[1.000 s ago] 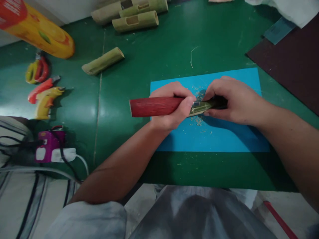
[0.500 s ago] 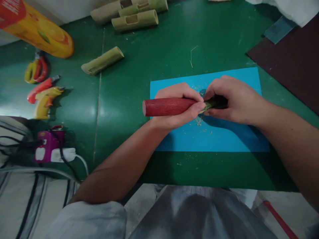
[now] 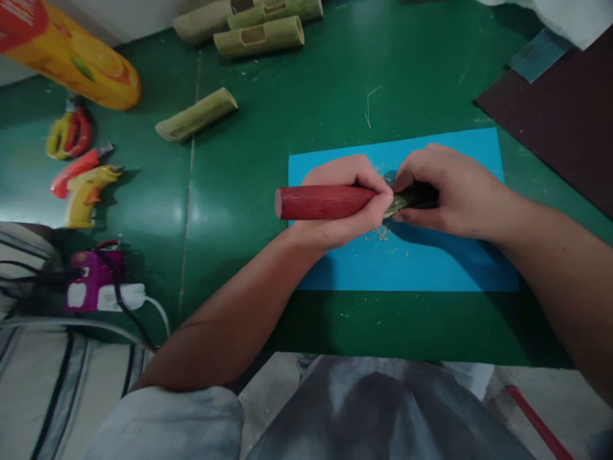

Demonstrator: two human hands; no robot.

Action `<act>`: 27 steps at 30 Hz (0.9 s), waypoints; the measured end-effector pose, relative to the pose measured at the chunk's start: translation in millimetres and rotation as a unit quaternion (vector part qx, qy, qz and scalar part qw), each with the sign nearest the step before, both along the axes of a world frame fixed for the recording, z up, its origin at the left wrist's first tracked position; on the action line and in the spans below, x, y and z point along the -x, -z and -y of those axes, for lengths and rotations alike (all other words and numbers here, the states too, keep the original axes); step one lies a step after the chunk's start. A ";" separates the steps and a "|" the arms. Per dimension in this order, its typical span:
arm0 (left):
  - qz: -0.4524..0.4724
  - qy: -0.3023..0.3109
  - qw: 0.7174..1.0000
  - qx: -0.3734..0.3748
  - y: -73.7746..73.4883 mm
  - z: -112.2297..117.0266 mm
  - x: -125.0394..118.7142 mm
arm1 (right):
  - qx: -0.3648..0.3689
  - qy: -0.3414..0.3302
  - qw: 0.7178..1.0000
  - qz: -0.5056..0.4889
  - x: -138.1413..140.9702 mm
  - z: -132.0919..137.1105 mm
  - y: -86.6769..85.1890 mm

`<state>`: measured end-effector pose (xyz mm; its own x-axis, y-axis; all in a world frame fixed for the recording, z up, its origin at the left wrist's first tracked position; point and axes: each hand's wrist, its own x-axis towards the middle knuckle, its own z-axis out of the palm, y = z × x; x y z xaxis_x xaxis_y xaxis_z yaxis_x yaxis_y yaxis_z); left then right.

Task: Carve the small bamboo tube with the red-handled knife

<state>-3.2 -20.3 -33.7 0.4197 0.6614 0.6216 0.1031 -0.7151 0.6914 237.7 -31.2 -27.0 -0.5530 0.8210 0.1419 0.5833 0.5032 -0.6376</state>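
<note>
My left hand [image 3: 338,223] is closed around a carving tool with a thick red wooden handle [image 3: 325,202]. The handle's blunt end points left, and the tool's tip is hidden behind my fingers. In my right hand [image 3: 453,188] a short green bamboo piece [image 3: 400,203] is pinched between thumb and fingers, most of it covered by the hand. The two hands meet at the bamboo's left end. Both are over a blue sheet [image 3: 354,271], where pale shavings [image 3: 382,233] lie scattered.
Cut bamboo tubes [image 3: 261,38] lie at the back, with a single bamboo piece [image 3: 197,116] nearer. Along the left are an orange juice bottle [image 3: 90,61], scissors [image 3: 69,134], a yellow glue gun [image 3: 90,198] and a purple power block [image 3: 96,275]. A dark board [image 3: 560,121] lies right.
The red handle's end has tipped very slightly away from me. Both hands keep their grip in almost the same place.
</note>
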 end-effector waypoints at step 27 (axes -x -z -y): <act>-0.004 -0.003 1.000 -0.030 -10.1 7.8 -0.3 | -0.008 -0.010 1.000 -0.001 -1.8 -0.4 0.6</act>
